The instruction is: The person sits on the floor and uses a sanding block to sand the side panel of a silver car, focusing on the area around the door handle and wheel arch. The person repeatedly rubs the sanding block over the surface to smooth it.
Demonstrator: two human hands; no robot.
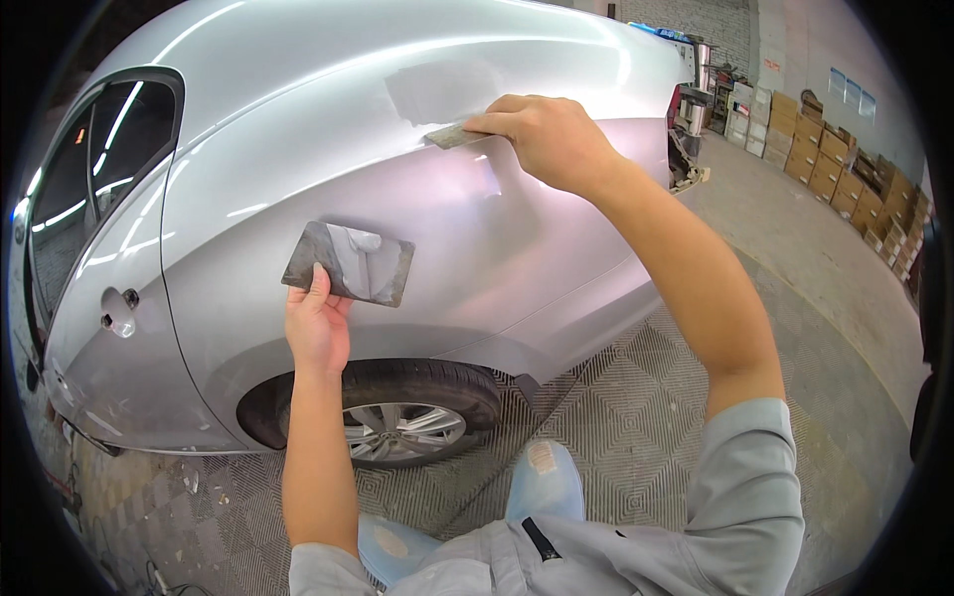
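In my left hand (320, 323) is a dark, flat mixing board (350, 263), the thumb on top, with a smear of grey body filler (364, 260) across it. My right hand (549, 141) pinches a thin, flat filler spreader (452, 136), its blade at the silver car's rear fender (298, 149). Just beyond the blade lies a matte grey patch (442, 91) on the glossy paint. Whether the blade's edge touches the panel all along, I cannot tell. The board is held in front of the fender, above the rear wheel (407, 427).
The car's rear door (109, 328) is at the left. Its tail end is stripped, with exposed parts (686, 149). Stacked cardboard boxes (825, 164) line the wall at the far right. Patterned floor tiles (616, 427) lie under my blue-covered shoes (545, 485).
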